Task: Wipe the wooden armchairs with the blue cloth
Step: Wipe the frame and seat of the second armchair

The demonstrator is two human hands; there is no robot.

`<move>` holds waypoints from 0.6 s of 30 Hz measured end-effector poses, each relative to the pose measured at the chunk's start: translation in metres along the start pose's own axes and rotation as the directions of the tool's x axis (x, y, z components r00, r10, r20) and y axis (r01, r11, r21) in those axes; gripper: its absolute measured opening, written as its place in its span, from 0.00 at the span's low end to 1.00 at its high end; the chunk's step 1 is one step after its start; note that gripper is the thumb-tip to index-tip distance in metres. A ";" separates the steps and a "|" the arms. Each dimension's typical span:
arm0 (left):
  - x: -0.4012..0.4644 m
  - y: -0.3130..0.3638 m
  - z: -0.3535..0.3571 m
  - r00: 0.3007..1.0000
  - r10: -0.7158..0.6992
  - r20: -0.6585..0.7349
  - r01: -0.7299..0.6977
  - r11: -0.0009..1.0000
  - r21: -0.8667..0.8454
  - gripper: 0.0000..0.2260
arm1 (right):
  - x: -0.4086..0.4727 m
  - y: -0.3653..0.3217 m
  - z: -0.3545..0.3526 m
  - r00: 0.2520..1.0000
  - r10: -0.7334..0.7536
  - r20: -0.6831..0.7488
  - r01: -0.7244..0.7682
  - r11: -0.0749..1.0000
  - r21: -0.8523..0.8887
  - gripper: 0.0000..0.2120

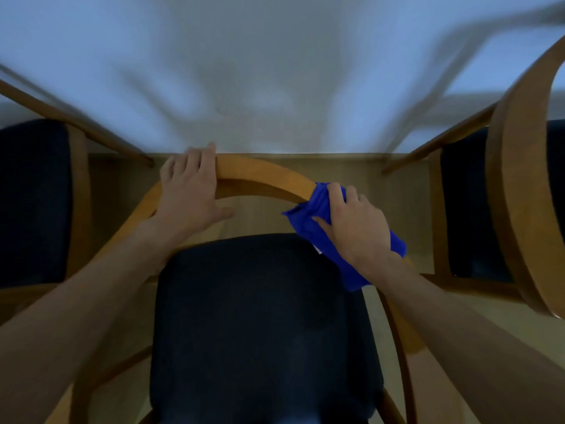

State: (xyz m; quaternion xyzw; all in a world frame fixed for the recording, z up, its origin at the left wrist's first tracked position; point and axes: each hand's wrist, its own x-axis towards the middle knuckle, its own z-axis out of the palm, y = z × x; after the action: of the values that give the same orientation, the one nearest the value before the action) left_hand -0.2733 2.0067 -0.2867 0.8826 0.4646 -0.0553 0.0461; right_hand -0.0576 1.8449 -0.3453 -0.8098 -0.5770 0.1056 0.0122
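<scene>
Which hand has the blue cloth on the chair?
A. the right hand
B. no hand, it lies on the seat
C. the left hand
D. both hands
A: the right hand grips the blue cloth against the curved wooden rail, while the left hand only rests on the rail.

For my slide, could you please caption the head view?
Right hand presses blue cloth on armchair's curved backrest; left hand steadies it.
</scene>
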 end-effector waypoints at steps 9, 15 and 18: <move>0.007 -0.014 0.004 0.991 0.057 0.122 -0.038 0.987 -0.155 0.50 | 0.036 -0.026 -0.020 0.982 -0.188 0.011 0.183 0.967 0.175 0.29; 0.006 -0.018 0.010 0.999 0.035 0.020 -0.029 0.965 -0.260 0.44 | 0.105 -0.124 -0.043 0.847 -0.532 -0.005 0.532 0.847 -0.014 0.39; 0.003 -0.017 0.011 1.000 0.016 -0.014 -0.019 0.966 -0.256 0.45 | 0.105 -0.119 -0.039 0.853 -0.519 -0.048 0.521 0.854 0.015 0.38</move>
State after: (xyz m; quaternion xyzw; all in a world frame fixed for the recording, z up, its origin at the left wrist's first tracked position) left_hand -0.2864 2.0178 -0.2982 0.8736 0.4603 0.0109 0.1575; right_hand -0.1285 1.9874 -0.3066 -0.6257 -0.7724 0.0891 0.0635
